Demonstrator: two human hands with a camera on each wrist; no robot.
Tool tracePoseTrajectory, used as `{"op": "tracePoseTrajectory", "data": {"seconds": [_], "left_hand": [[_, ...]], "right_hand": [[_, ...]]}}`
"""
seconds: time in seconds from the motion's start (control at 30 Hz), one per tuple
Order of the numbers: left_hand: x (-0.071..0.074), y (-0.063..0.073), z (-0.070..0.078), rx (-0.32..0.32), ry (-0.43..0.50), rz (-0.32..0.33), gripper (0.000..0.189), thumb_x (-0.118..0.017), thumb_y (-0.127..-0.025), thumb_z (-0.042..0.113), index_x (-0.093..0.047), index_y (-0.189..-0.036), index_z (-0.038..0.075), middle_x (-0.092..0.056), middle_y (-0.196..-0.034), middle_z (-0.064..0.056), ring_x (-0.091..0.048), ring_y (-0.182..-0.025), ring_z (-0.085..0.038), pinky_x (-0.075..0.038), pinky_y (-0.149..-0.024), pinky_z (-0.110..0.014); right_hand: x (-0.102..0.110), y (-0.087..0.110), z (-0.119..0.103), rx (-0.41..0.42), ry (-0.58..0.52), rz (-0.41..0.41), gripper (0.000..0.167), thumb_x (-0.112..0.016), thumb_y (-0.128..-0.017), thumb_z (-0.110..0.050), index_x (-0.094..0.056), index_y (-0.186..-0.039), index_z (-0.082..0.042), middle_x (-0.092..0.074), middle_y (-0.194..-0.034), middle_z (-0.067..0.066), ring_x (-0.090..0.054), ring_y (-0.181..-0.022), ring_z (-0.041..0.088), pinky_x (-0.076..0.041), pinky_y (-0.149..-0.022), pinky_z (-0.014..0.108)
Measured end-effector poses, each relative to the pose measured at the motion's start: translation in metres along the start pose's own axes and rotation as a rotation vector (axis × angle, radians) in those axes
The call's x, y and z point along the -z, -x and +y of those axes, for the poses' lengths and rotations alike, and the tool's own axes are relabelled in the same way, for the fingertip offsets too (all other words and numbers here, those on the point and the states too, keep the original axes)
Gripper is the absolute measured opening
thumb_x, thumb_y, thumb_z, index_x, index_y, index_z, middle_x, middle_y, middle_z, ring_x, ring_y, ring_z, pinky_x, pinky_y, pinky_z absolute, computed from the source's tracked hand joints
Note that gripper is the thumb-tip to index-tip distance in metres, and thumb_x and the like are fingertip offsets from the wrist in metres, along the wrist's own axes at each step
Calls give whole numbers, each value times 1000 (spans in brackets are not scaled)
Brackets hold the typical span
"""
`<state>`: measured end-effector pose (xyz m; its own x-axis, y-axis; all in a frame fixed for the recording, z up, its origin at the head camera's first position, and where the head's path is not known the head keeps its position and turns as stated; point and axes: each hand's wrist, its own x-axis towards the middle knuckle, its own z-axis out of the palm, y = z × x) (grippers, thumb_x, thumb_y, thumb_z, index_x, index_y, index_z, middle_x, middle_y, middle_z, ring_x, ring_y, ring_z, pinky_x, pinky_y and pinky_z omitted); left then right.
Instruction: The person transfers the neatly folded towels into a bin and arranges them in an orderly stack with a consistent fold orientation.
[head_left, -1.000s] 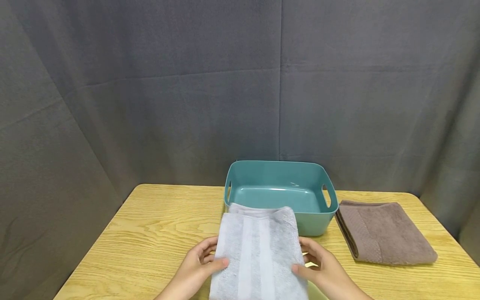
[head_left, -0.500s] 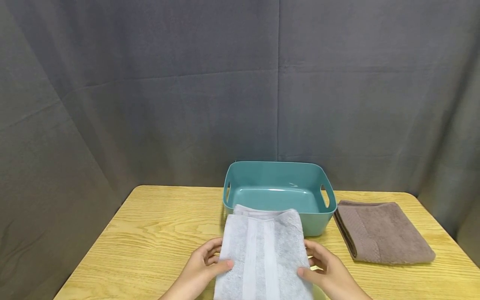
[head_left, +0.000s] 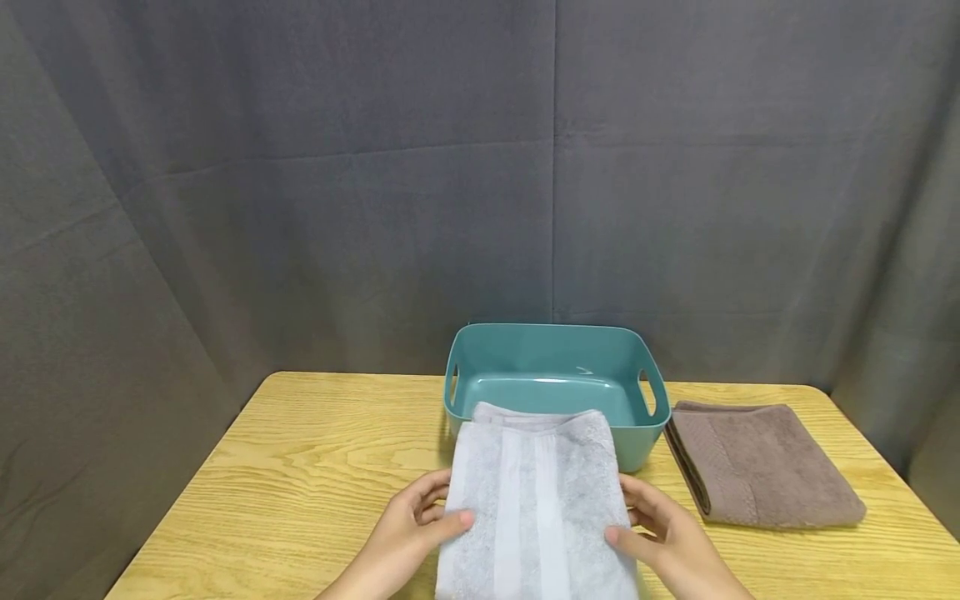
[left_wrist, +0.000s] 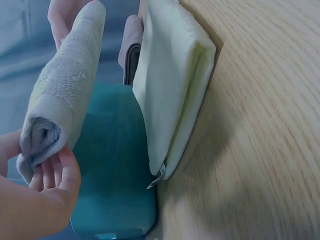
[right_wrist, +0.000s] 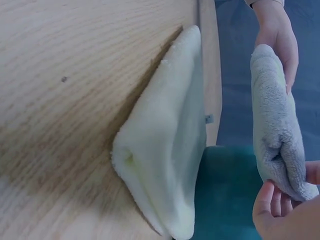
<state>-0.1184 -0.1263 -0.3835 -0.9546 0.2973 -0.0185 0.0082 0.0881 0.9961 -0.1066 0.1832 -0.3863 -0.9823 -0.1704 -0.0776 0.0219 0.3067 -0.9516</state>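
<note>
A folded light grey towel (head_left: 528, 508) with two paler stripes is held up between my two hands. My left hand (head_left: 408, 529) grips its left edge, thumb on top and fingers beneath. On the opposite edge my right hand (head_left: 663, 533) grips it the same way. Behind the towel stands a teal basket (head_left: 637, 446) with side handle holes; the towel hides part of its front rim. Both wrist views show the towel raised off the table, above a folded pale yellow-green towel (left_wrist: 170, 90) lying on the wood. That pale towel (right_wrist: 165, 135) lies in front of the basket.
A folded brown towel (head_left: 765, 467) lies on the table right of the basket. The wooden table (head_left: 315, 467) has rounded back corners. Grey curtains (head_left: 375, 208) hang behind it and at both sides.
Both hands have shifted slightly to the right in view, carrying the grey towel with them. The pale towel's edge beneath is now almost covered in the head view. The grip looks the same.
</note>
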Motion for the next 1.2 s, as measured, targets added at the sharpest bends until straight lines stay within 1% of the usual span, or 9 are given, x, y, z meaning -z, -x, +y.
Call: {"op": "tracePoseTrajectory", "data": {"seconds": [0.13, 0.27, 0.43, 0.6, 0.67, 0.9, 1.03, 1.2], "left_hand": [[-1, -1, 2, -10, 13, 0, 65, -69, -94, 19, -39, -142, -13, -57, -131, -21, -61, -110, -29, -53, -88, -30], [-1, -2, 3, -3, 11, 11, 66, -69, -95, 21, -39, -143, -12, -57, -130, -20, -61, -111, -28, -53, -89, -33], [-1, -5, 7, -2, 12, 26, 66, -70, -94, 21, -40, -143, -10, -57, -131, -18, -61, -111, -28, -53, -90, -37], [0, -7, 14, 28, 3, 41, 68, -72, -93, 27, -42, -144, -5, -58, -131, -16, -60, -112, -26, -52, -91, -36], [-1, -8, 17, 35, 0, 49, 69, -72, -92, 28, -42, -145, -4, -58, -131, -15, -60, -112, -25, -51, -92, -36], [-4, -12, 24, -5, 24, 106, 63, -74, -91, 21, -46, -142, -4, -61, -126, -14, -62, -108, -23, -52, -90, -34], [-3, -17, 26, -22, 38, 121, 61, -74, -91, 18, -48, -141, -4, -61, -123, -14, -62, -105, -22, -52, -87, -29], [-2, -24, 29, -39, 40, 141, 58, -74, -90, 15, -50, -139, -4, -62, -119, -13, -62, -101, -21, -53, -82, -26]], "right_hand": [[2, 1, -2, -9, 19, 41, 65, -73, -90, -10, -42, -144, 9, -57, -133, 18, -59, -100, 18, -51, -83, 28], [3, 2, -9, -39, 10, 64, 65, -73, -90, -11, -43, -144, 8, -58, -132, 16, -60, -103, 20, -52, -83, 28], [5, 1, -16, -34, -4, 87, 64, -74, -89, -10, -45, -144, 6, -63, -126, 13, -61, -100, 17, -54, -78, 28], [8, -1, -20, -25, -6, 89, 64, -73, -90, -11, -45, -145, 5, -65, -119, 11, -62, -98, 17, -54, -77, 29], [10, -2, -22, -33, -15, 84, 64, -73, -90, -13, -45, -145, 2, -65, -116, 10, -61, -99, 19, -54, -78, 29], [16, -6, -33, -13, 7, 102, 63, -75, -90, -22, -49, -145, -7, -65, -119, 9, -61, -103, 20, -52, -83, 30], [18, -10, -38, -22, 26, 124, 63, -75, -90, -25, -50, -145, -9, -65, -120, 6, -60, -105, 18, -49, -87, 30], [20, -15, -41, -30, 19, 145, 62, -75, -90, -27, -51, -145, -10, -65, -118, 4, -59, -106, 17, -47, -90, 30]]}}
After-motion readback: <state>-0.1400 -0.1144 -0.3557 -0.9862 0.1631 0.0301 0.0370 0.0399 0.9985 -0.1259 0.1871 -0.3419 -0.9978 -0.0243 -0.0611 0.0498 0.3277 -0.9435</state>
